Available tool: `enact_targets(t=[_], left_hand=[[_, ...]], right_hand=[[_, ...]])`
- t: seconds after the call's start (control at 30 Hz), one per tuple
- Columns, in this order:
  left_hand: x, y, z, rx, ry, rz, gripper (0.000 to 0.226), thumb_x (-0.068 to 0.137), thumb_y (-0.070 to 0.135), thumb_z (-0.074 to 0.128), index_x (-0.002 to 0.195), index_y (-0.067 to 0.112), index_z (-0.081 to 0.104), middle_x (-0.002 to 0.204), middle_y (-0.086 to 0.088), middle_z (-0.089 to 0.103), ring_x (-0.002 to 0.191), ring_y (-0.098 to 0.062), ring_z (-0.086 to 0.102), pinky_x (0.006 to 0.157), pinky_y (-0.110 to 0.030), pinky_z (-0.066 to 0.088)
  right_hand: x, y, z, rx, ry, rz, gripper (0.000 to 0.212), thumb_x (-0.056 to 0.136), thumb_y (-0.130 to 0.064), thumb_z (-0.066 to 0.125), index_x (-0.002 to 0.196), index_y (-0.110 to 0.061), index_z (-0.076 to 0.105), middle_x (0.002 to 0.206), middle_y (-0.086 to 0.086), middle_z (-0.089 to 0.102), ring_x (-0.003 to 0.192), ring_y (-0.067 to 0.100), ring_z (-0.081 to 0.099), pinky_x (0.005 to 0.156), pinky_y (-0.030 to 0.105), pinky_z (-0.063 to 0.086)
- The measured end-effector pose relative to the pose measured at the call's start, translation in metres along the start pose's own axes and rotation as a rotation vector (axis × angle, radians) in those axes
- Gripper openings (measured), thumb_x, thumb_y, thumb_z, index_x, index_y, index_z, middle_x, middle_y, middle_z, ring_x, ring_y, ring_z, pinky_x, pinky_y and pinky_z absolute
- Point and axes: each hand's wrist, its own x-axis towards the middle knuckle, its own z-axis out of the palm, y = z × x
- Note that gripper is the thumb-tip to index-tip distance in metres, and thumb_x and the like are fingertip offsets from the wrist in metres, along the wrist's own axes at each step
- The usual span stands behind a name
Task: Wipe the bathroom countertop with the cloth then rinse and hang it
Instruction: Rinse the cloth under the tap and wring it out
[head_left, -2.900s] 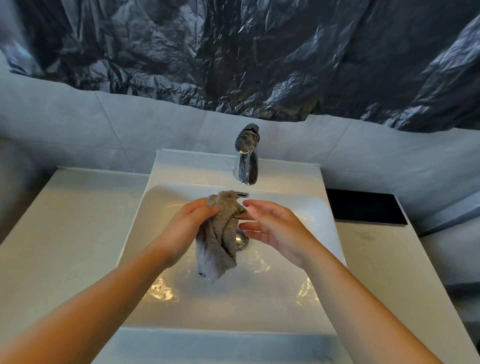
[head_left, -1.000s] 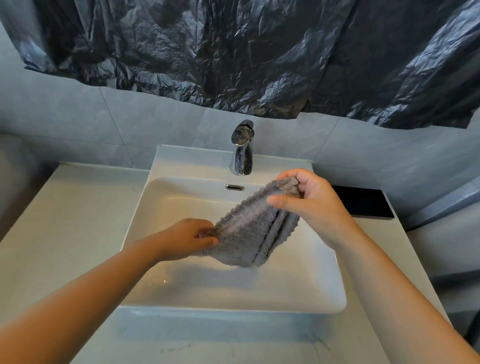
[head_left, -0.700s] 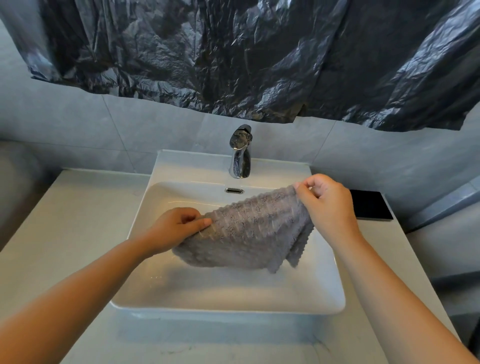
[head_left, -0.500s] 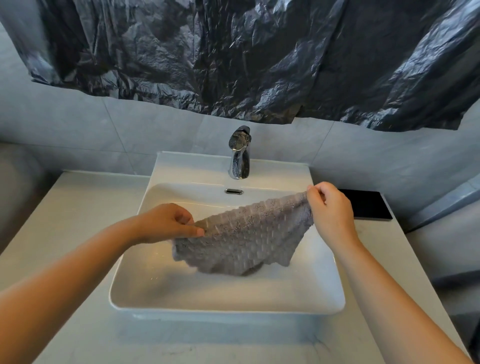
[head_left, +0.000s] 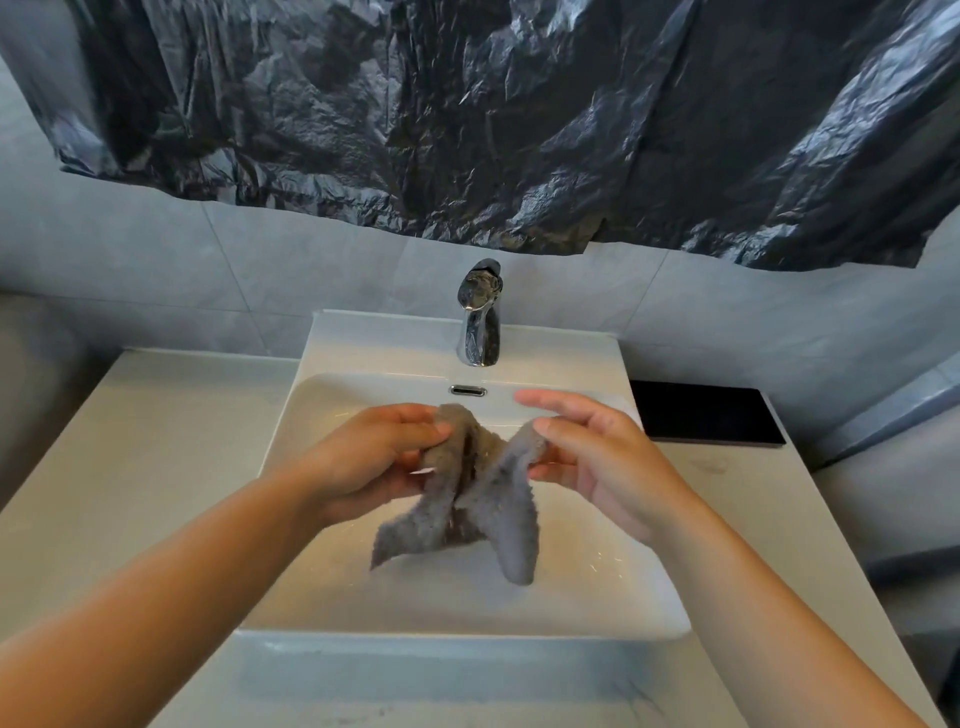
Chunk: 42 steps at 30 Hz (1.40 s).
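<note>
Soft warm light; cloth (head_left: 483, 493) perhaps motion-blurred; edges bowed.

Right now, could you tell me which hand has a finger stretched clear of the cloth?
The right hand: its forefinger sticks out above the cloth, while the left hand curls all its fingers round it.

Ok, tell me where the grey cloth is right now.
In the head view the grey cloth hangs at centre over the sink, held between the left hand and the right hand, in front of the faucet.
</note>
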Motion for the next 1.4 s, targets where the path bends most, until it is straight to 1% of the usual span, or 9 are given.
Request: enact_targets(t=[0.2,0.3,0.47,0.77,0.93,1.07,1.13,1.23,1.4], left_hand=[[-0.004,-0.006,0.014,0.025,-0.045,0.069,0.025,0.083,0.001,0.061,0.107,0.006,0.066,0.099,-0.007,0.072,0.09,-0.019,0.069,0.081,-0.029,0.054],[-0.004,-0.007,0.01,0.103,0.007,0.087,0.036,0.073,0.006,0.072,0.109,0.007,0.066,0.104,-0.007,0.072,0.098,-0.021,0.068,0.086,-0.034,0.053],[0.002,-0.003,0.004,0.304,0.123,0.14,0.023,0.076,-0.004,0.071,0.096,0.008,0.069,0.087,-0.007,0.075,0.082,-0.019,0.07,0.071,-0.027,0.056],[-0.009,0.023,-0.018,0.354,-0.159,0.047,0.037,0.068,0.009,0.068,0.105,0.007,0.065,0.103,-0.011,0.07,0.1,-0.024,0.064,0.092,-0.036,0.049],[-0.014,0.037,-0.023,0.395,-0.206,0.085,0.041,0.07,0.008,0.062,0.105,0.024,0.051,0.089,-0.01,0.066,0.084,-0.019,0.061,0.076,-0.031,0.049],[-0.019,0.045,-0.023,0.477,-0.214,0.13,0.028,0.072,0.004,0.049,0.093,0.012,0.065,0.095,-0.008,0.066,0.093,-0.021,0.062,0.077,-0.028,0.052],[-0.021,0.046,-0.023,0.463,-0.203,0.124,0.023,0.068,0.006,0.053,0.086,0.012,0.066,0.092,-0.011,0.064,0.09,-0.023,0.061,0.078,-0.031,0.05],[-0.025,0.05,-0.022,0.462,-0.21,0.121,0.014,0.062,0.022,0.069,0.075,0.019,0.067,0.082,-0.006,0.063,0.08,-0.018,0.059,0.07,-0.028,0.048],[-0.017,0.045,-0.033,0.954,0.228,0.318,0.017,0.076,0.027,0.076,0.082,0.027,0.06,0.061,0.013,0.055,0.059,-0.009,0.049,0.055,-0.016,0.04]], right_hand=[[0.012,0.005,0.018,-0.226,-0.024,-0.046,0.026,0.096,-0.001,0.047,0.104,-0.008,0.071,0.106,0.011,0.071,0.097,0.022,0.068,0.084,0.03,0.056],[0.015,0.004,0.018,-0.337,-0.051,-0.059,0.03,0.096,0.003,0.045,0.109,-0.009,0.069,0.104,0.009,0.072,0.091,0.019,0.069,0.085,0.028,0.056],[0.022,0.005,0.018,-0.531,-0.012,-0.138,0.033,0.094,0.001,0.05,0.108,-0.021,0.069,0.09,0.001,0.073,0.081,0.01,0.07,0.08,0.024,0.056],[0.033,0.038,0.011,-0.681,-0.057,-0.106,0.034,0.08,-0.016,0.073,0.103,-0.038,0.062,0.116,-0.018,0.058,0.116,-0.001,0.05,0.087,0.027,0.053],[0.047,0.038,0.01,-0.681,-0.089,-0.078,0.008,0.085,-0.015,0.068,0.091,-0.02,0.07,0.096,-0.009,0.071,0.096,0.005,0.064,0.09,0.038,0.053],[0.052,0.038,0.012,-0.566,-0.158,-0.019,0.022,0.085,-0.014,0.068,0.103,-0.027,0.064,0.106,-0.002,0.067,0.093,0.014,0.067,0.077,0.035,0.057],[0.054,0.036,0.018,-0.499,-0.207,0.049,0.028,0.085,-0.011,0.069,0.105,-0.029,0.064,0.104,0.002,0.067,0.089,0.017,0.068,0.07,0.028,0.056],[0.058,0.033,0.022,-0.54,-0.162,-0.001,0.012,0.085,-0.006,0.067,0.086,-0.018,0.07,0.083,0.004,0.071,0.077,0.017,0.068,0.075,0.036,0.059],[0.052,0.003,0.01,-0.567,0.067,-0.257,0.016,0.082,-0.004,0.068,0.087,-0.02,0.069,0.07,-0.005,0.063,0.064,0.009,0.057,0.063,0.021,0.049]])
